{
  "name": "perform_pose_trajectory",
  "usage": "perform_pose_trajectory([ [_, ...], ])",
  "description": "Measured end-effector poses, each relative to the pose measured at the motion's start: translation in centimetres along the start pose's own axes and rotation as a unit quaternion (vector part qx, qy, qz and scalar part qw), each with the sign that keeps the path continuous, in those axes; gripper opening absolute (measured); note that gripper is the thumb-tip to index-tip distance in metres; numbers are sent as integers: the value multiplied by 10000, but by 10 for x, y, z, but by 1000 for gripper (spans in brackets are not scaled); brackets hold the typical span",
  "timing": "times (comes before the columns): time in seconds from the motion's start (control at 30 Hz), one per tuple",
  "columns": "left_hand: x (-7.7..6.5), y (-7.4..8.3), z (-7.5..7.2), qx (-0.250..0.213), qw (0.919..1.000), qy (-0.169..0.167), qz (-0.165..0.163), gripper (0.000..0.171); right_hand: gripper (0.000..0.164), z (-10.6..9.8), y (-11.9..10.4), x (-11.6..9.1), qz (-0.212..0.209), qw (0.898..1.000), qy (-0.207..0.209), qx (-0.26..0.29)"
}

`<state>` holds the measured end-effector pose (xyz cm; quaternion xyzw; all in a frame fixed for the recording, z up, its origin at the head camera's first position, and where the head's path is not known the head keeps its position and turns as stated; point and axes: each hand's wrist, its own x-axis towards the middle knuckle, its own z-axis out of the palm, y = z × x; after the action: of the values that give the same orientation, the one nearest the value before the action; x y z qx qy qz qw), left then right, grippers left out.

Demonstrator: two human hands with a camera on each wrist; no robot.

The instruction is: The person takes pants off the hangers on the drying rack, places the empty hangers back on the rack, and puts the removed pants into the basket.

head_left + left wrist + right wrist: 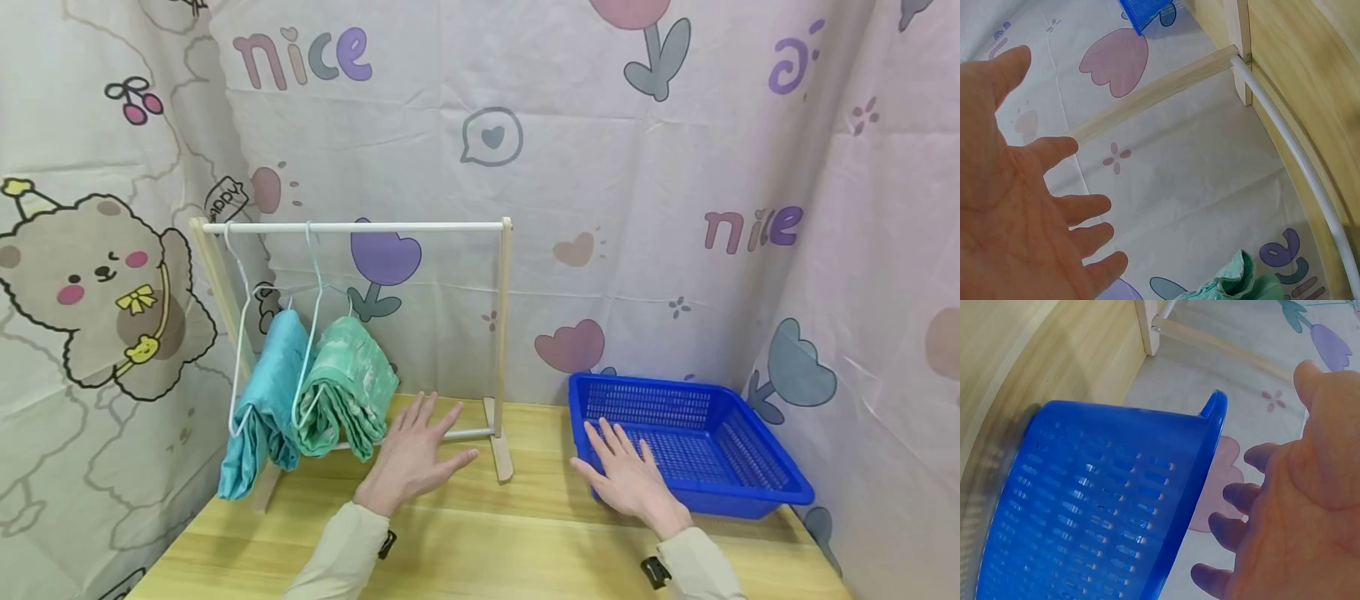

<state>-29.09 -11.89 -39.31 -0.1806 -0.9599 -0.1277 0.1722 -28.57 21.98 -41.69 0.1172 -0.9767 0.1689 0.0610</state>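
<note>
1. Head view: The left hand (411, 461) was the nearer one to the green cloth (356, 371). Its fingers were spread and fairly straight, holding nothing, just beside the cloth's lower right edge. The cloth hung on the rack (502, 333), up and to the left of that hand. Its folded length appeared to run away from the person, across the line of the top rod (420, 227). The blue cloth (272, 371) hung alike farther left, so the green one lay between it and the left hand. The right hand (630, 479), also spread and holding nothing, was nearer the basket (652, 402), at its left end. The basket stood on the worktop (517, 550) to the right of the rack, its long side roughly left to right.

2. Left wrist view: The palm showed, thumb and fingers apart, with nothing between them. Part of the green cloth showed at the lower edge, on the little-finger side and apart from the fingertips.

3. Right wrist view: The right hand's fingers were loosely extended and separate, grasping nothing. They pointed towards the basket's rim, with a gap showing beside it; their height over the basket could not be told.
</note>
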Motion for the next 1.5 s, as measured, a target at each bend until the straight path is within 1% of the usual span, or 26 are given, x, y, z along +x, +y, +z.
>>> perform_pose_trajectory([
  [0.13,0,0,1,7,10000,35,37,75,74,3,-3,1,-75,9999,116,9],
  [0.27,1,0,0,55,10000,-11,21,76,71,7,-6,4,-273,9986,418,158],
  [0.37,1,0,-2,115,9999,-31,23,76,70,9,-9,8,-371,9976,538,223],
  [0.53,2,2,-5,188,9997,107,98,77,69,10,-13,13,-328,9986,395,134],
  [0.67,2,2,-8,214,9996,112,128,78,70,12,-15,16,-278,9992,274,-18],
  [0.77,1,1,-9,266,9994,153,156,78,70,13,-17,18,-319,9991,290,-7],
  [0.87,2,1,-10,322,9989,272,192,77,71,13,-20,21,-368,9988,306,23],
  [1.07,3,0,-14,292,9990,294,170,75,72,14,-26,28,-404,9985,359,33],
  [1.23,4,-1,-16,273,9990,318,127,72,69,17,-32,37,-556,9974,450,-31],
  [1.3,4,-2,-17,299,9985,434,157,69,67,18,-34,40,-606,9968,521,-86],
  [1.37,4,-3,-18,389,9967,666,254,65,65,18,-38,44,-594,9963,613,-86],
  [1.43,4,-4,-20,508,9930,993,387,59,62,18,-41,48,-606,9955,723,-80],
  [1.5,5,-5,-23,619,9873,1358,538,51,58,18,-44,52,-616,9945,841,-94],
])
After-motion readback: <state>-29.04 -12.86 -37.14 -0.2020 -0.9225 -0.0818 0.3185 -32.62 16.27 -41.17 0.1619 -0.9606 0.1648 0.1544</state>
